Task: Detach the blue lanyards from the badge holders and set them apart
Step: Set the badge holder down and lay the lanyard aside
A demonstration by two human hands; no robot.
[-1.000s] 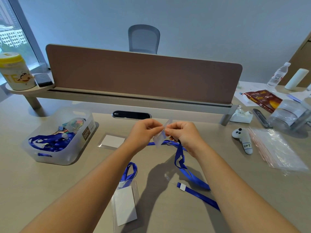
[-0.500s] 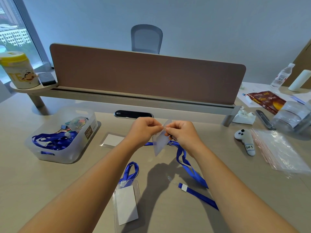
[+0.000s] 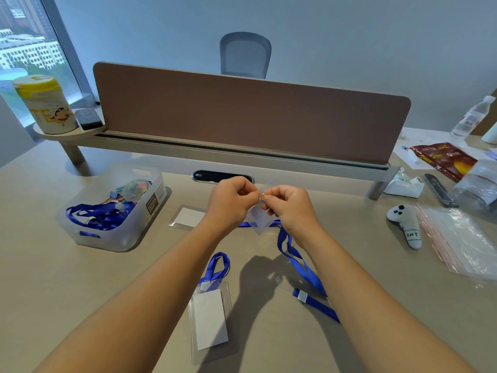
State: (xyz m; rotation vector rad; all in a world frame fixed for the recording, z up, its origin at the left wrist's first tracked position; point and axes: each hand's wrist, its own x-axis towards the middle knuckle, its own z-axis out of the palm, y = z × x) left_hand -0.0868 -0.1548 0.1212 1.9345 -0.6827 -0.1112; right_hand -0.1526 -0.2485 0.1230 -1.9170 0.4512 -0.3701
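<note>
- Above the desk (image 3: pixel 80 292), the left hand (image 3: pixel 232 201) and the right hand (image 3: pixel 289 208) both pinch the top of a clear badge holder (image 3: pixel 258 216), fingertips pressed together on its snap.
- Its blue lanyard (image 3: pixel 294 254) trails down to the desk.
- Risk: tugging hard could tear the thin plastic, or the strap could snag the second holder (image 3: pixel 209 319) lying nearby.
- The clasp itself is hidden behind the fingers, so whether it is undone cannot be told.

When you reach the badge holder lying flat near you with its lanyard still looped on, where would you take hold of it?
Probably the badge holder by its top edge, from above, where the blue lanyard loops through: it lies flat on the table, leaving little else to pinch.
</note>
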